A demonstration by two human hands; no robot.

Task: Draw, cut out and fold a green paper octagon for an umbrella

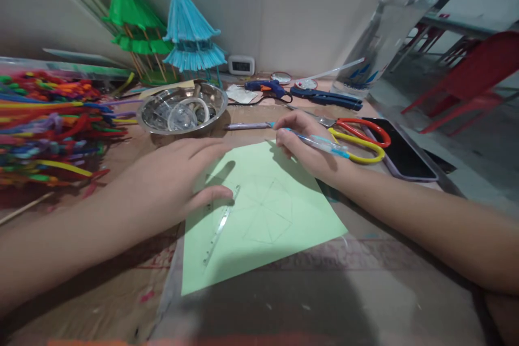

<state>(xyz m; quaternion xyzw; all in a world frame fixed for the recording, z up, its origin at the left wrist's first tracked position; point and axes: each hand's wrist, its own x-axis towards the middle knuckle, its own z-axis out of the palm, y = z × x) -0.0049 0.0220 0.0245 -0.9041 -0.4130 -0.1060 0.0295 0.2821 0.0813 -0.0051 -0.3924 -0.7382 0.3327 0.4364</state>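
Roughly at six o'clock on my feed I see green paper (310,208) bearing a faint polygon (267,213). At its ten o'clock the left hand (174,173) lies with fingers spread, thumb by a clear ruler (221,221); at one o'clock the right hand (303,126) pinches a pen (324,145)

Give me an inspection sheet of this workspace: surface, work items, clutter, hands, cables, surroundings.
Surface: brown tabletop, marked in places.
Work items: green paper bearing a faint drawn polygon; clear ruler lying on its left part.
Clutter: pipe cleaners heaped left; metal bowl, glue gun, scissors and phone beyond the paper.
Hands: left hand spread, thumb at the ruler's far end; right hand holding a pen.
Cables: black cable near the glue gun.
Surroundings: pale wall behind; red chair at right.
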